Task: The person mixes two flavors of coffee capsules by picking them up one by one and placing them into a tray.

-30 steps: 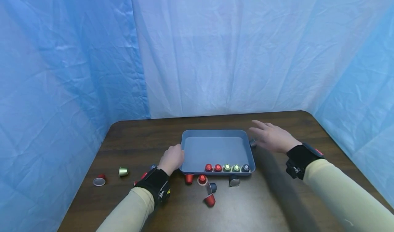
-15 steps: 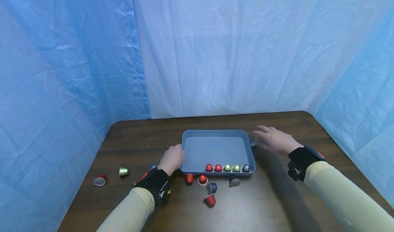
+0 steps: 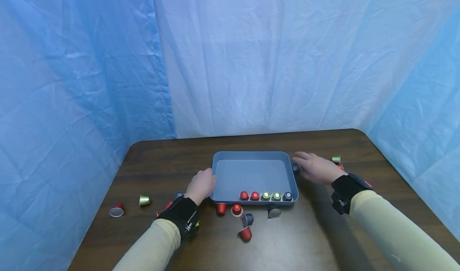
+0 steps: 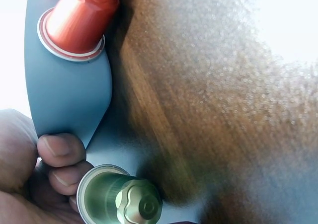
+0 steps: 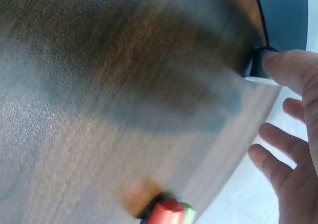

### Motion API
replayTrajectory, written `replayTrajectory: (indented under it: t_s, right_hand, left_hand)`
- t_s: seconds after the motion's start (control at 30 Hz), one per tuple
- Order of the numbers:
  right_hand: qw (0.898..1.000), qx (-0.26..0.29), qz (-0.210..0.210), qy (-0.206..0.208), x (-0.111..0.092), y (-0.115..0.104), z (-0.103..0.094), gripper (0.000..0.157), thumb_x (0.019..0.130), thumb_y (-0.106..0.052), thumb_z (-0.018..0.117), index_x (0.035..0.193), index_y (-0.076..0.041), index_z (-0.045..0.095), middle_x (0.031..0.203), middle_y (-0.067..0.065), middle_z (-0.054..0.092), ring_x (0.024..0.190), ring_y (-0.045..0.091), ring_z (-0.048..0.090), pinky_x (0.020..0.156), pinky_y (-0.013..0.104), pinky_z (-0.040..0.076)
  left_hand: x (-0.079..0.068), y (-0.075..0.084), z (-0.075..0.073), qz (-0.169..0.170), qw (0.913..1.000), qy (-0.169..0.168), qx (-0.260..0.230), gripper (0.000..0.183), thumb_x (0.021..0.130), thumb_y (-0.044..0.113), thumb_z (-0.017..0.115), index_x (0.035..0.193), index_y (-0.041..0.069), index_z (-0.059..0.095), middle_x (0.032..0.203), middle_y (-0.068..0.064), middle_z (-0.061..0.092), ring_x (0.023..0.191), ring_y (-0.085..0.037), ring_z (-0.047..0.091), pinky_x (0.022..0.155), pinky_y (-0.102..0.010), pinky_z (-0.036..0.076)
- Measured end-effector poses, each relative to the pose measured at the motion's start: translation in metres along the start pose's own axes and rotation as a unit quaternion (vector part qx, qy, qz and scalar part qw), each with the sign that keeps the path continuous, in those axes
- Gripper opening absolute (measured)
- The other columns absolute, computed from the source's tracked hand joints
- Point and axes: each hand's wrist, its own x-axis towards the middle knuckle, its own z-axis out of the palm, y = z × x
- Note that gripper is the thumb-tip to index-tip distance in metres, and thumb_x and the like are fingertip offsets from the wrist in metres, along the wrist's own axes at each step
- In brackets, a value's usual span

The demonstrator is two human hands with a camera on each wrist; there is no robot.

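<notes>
A: What was nearest to the person?

B: On the worktop (image 3: 294, 245), a tilted red capsule (image 3: 245, 234); just beyond it, a navy capsule (image 3: 248, 219) on its side. Well to the left was a pale green capsule (image 3: 144, 200).

A: And in the tray (image 3: 251, 173)?

B: Inside, a row of five capsules (image 3: 265, 196) stood along the near wall, toward the right: two red, two green, one dark blue.

A: How was the left hand (image 3: 199, 185)?

B: It was clamped on the left wall of the tray, with curled fingers outside. That was a sensible hold, I think, because the wall looked stiff and the tray probably light.

A: And the right hand (image 3: 316, 169)?

B: Its thumb (image 5: 285, 67) touched the dark capsule (image 3: 296, 169), which was just beside the right wall, outside the tray. Three fingers were apart; whether another one closed on the capsule, I could not tell.

A: How would this capsule handle?

B: Very light, I judge, with a smooth, thin shell that could roll or slip. A gentle pinch on its sides, close to the rim, would be safest; hard pressing might dent it.

A: And farther?

B: Beyond the right hand, a far green capsule (image 3: 336, 159), then the curtain (image 3: 266, 63).
</notes>
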Motion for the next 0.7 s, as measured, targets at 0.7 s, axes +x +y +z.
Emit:
replayTrajectory:
  t_s: [0.7]
  right_hand:
    - [0.995, -0.091, -0.027, 0.006, 0.003, -0.005, 0.014, 0.030, 0.084, -0.016, 0.085, 0.112, -0.010, 0.075, 0.102, 0.007, 0.070, 0.090, 0.023, 0.062, 0.083, 0.040, 0.058]
  left_hand:
    - [0.000, 0.000, 0.001, -0.008, 1.0000, 0.001, -0.002, 0.038, 0.107, 0.025, 0.054, 0.135, -0.001, 0.055, 0.111, -0.017, 0.065, 0.090, -0.027, 0.064, 0.084, -0.047, 0.058]
